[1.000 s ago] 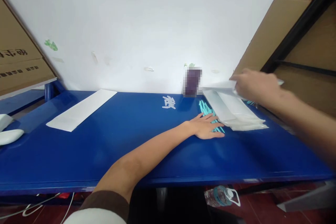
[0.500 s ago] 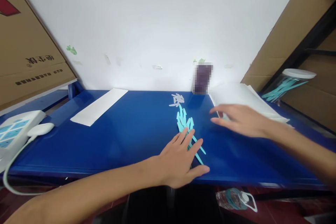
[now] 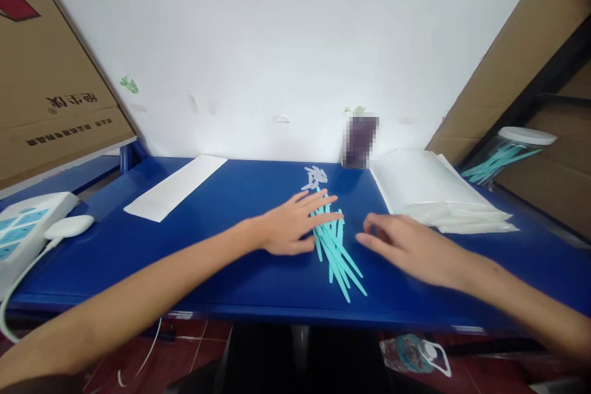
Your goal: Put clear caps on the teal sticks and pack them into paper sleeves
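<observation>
Several thin teal sticks (image 3: 339,257) lie in a loose pile near the middle of the blue table (image 3: 194,246). My left hand (image 3: 295,225) lies flat with its fingers stretched out, the fingertips resting on the upper end of the pile. My right hand (image 3: 406,246) hovers low just right of the sticks, fingers loosely extended and apart, holding nothing. A stack of white paper sleeves (image 3: 434,194) lies behind the right hand.
A single white sleeve (image 3: 178,186) lies at the back left. A white device with buttons (image 3: 25,225) and a corded white piece (image 3: 69,226) sit at the left edge. A clear jar of teal sticks (image 3: 508,151) stands at the far right. Cardboard boxes flank both sides.
My left hand slid the sticks from beside the white stack toward the table's middle, then moved up to the pile's top. My right hand let go of the white stack and came down beside the sticks.
</observation>
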Motion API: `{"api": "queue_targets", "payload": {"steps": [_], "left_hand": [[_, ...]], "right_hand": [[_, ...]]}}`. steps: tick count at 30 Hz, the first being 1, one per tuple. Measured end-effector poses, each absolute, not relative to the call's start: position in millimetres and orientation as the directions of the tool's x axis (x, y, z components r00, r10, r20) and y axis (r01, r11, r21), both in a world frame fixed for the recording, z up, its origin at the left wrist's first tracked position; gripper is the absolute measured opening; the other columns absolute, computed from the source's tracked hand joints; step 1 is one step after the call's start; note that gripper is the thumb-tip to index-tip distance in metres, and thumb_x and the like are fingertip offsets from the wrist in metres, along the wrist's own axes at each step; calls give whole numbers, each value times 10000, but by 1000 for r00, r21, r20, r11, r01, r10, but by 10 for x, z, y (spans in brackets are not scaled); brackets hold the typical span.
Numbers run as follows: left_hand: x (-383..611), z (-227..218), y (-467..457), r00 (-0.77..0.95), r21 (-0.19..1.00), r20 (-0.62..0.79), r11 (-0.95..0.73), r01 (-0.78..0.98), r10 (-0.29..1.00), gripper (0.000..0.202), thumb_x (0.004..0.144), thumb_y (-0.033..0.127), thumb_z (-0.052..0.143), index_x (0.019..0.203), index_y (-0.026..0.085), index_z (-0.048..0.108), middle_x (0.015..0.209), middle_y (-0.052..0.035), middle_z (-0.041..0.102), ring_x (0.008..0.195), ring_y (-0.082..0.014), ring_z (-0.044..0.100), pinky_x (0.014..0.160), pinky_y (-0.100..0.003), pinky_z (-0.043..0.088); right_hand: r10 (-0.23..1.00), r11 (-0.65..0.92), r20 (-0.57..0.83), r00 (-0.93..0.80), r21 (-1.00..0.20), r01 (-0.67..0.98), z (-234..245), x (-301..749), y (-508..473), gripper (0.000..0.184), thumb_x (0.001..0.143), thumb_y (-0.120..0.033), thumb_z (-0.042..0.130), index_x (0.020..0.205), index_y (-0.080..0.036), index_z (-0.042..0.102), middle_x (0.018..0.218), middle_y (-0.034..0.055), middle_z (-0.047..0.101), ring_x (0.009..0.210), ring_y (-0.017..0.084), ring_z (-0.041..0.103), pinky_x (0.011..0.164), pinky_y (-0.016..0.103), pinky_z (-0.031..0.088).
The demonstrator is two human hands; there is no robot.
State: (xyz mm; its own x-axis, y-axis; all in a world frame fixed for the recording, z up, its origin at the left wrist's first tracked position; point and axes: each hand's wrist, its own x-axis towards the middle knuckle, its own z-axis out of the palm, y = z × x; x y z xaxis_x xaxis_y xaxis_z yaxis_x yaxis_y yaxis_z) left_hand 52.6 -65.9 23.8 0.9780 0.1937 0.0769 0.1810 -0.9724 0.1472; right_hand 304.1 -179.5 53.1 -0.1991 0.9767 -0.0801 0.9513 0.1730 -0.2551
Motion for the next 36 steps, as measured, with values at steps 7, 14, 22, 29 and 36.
{"api": "queue_targets", "payload": {"steps": [7, 14, 22, 29, 36], "left_hand": [[878, 364, -328, 996, -41, -88, -999, -12, -9, 720, 822, 199, 599, 1519, 277, 434, 1602, -116, 390, 1502, -345, 312, 1198, -616, 207], [726, 270, -466, 997, -194, 65, -980, 41, 29, 389, 1033, 390, 468, 1364, 240, 607, 1190, -134, 640, 1100, -293, 591, 1022, -482, 371], [517, 67, -696, 949, -145, 193, -949, 279, 249, 423, 1056, 439, 406, 1276, 173, 650, 1096, -109, 627, 947, -229, 567, 810, -348, 373], [279, 338, -344, 786, 185, 311, -846, 500, 533, 533, 977, 621, 448, 953, 174, 738, 894, -54, 644, 889, -222, 562, 842, -375, 335], [-184, 410, -78, 698, 468, 170, -680, 564, 696, 447, 922, 533, 538, 653, 179, 498, 549, 54, 376, 529, -99, 309, 592, -273, 299]], "right_hand": [[974, 214, -97, -204, 105, 971, 259, 2475, -2081, 525, 981, -619, 340, 977, -178, 624, 854, 104, 677, 646, 280, 662, 520, 335, 205], [970, 241, -36, -239, 171, 955, 158, 2828, -2023, 308, 1027, -392, 342, 1027, -200, 583, 888, 76, 665, 663, 239, 662, 522, 332, 170], [915, 403, 36, -402, 0, 915, 98, 3094, -1537, 237, 1038, -397, 362, 968, -219, 501, 943, 40, 588, 707, 180, 581, 591, 307, 333], [844, 536, 84, -530, -96, 839, 172, 2833, -1005, 299, 1032, -404, 353, 881, -201, 513, 863, 37, 535, 669, 159, 512, 630, 309, 370], [817, 569, 200, -540, -128, 813, 185, 2748, -1057, 364, 978, -485, 476, 1165, -204, 613, 1102, 96, 588, 872, 220, 575, 723, 353, 436]]}}
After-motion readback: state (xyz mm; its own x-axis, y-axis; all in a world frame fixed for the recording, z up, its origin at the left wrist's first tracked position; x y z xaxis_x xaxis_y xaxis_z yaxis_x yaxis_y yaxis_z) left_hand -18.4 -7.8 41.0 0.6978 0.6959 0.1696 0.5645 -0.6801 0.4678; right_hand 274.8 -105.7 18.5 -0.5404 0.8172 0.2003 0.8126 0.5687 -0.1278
